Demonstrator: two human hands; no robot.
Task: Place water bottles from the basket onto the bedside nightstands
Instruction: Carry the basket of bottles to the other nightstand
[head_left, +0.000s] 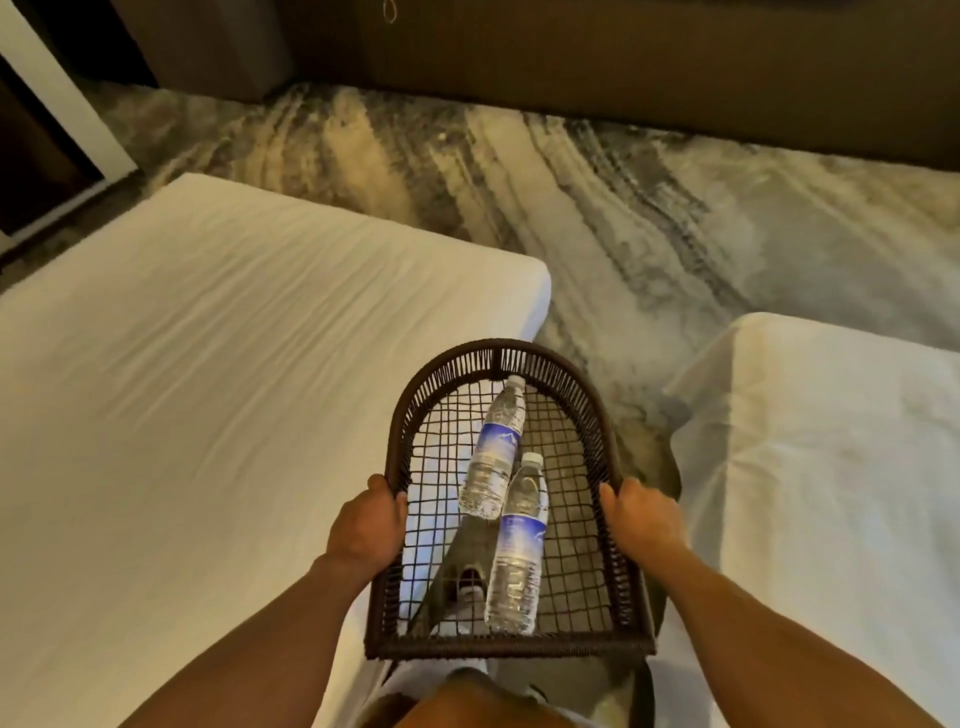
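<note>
warm, dim indoor light, yellowish cast overall. brightest on the left bed sheet (218, 364) and the carpet (597, 208) mid-frame; top edge and the upper-left corner fall off to near black. strong wide-angle bend: bed edges curve, forearms stretch toward the bottom corners. carpet pattern looks smeared, likely motion blur. soft overall, compression mush in the dark areas. bottle labels (498, 441) unreadable. faint bluish tint on the sheet seen through the basket mesh (571, 519).
</note>
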